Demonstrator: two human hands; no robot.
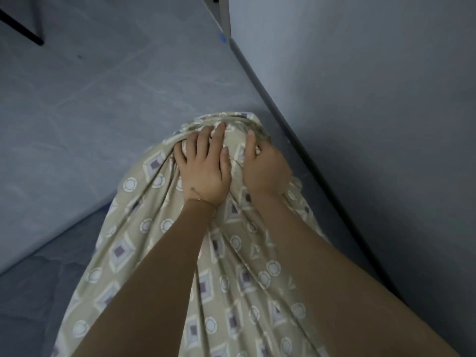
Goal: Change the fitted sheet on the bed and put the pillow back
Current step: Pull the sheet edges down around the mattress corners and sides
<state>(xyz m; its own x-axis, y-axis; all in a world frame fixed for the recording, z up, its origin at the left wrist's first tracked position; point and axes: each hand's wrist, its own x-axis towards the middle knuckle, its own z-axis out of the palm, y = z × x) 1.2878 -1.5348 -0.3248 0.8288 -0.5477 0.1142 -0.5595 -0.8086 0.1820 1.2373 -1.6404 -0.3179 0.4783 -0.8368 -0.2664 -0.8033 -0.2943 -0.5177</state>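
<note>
A beige fitted sheet (154,253) printed with squares and circles lies bunched in long folds over the corner of a dark blue-grey mattress (38,292). My left hand (203,168) presses flat on the sheet at the corner, fingers spread, a thin bracelet at the wrist. Beside it, my right hand (265,168) curls its fingers into the fabric at the same corner, gripping the gathered edge. Both forearms reach in from the bottom of the view. No pillow is visible.
A pale wall (360,99) with a dark baseboard (283,119) runs close along the right of the mattress corner. Grey tiled floor (103,86) spreads to the left and beyond. A black furniture leg (23,27) stands at the top left.
</note>
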